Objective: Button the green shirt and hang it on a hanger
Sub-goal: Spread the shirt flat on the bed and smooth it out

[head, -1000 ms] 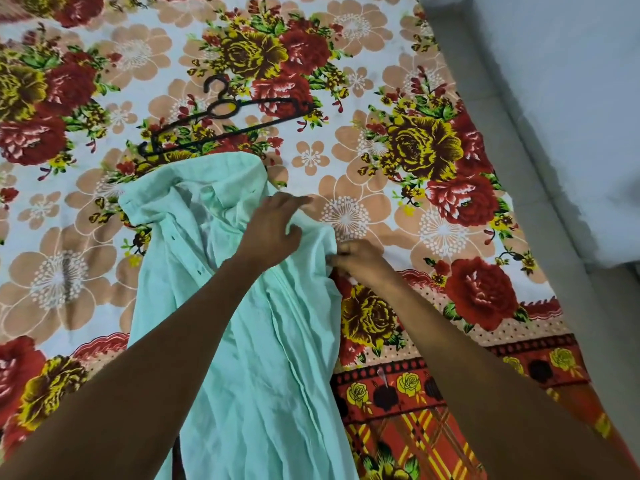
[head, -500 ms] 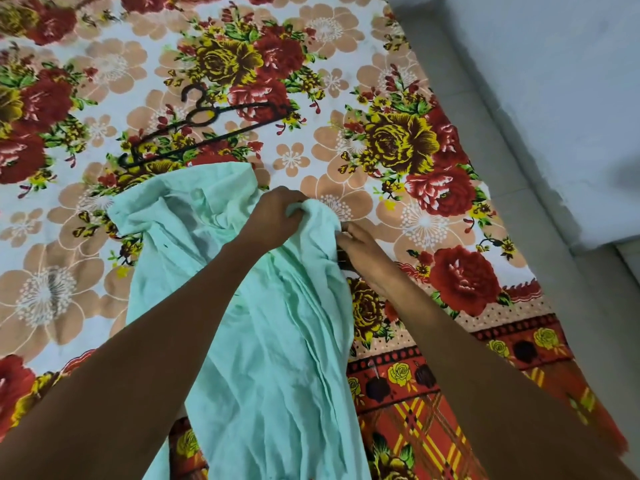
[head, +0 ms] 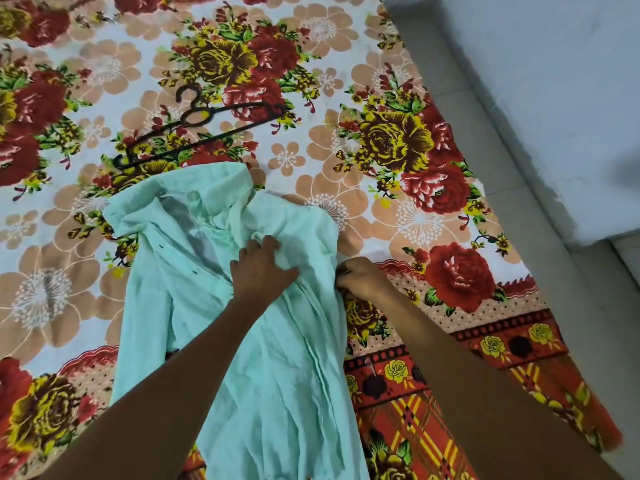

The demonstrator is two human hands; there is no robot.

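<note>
Hands work the upper chest of the green shirt (head: 242, 358): the left hand (head: 261, 268) rests on the cloth with fingers spread and lightly bent, holding nothing, while the right hand (head: 360, 277) pinches the shirt's right-side edge with curled fingers. Long axis of the shirt runs away from the person along the bed (head: 398, 209), collar far — so the open placket lies just left of the left hand, the nearer one. Beyond the collar, well apart from both hands, lies the black hanger (head: 194, 133).
</note>
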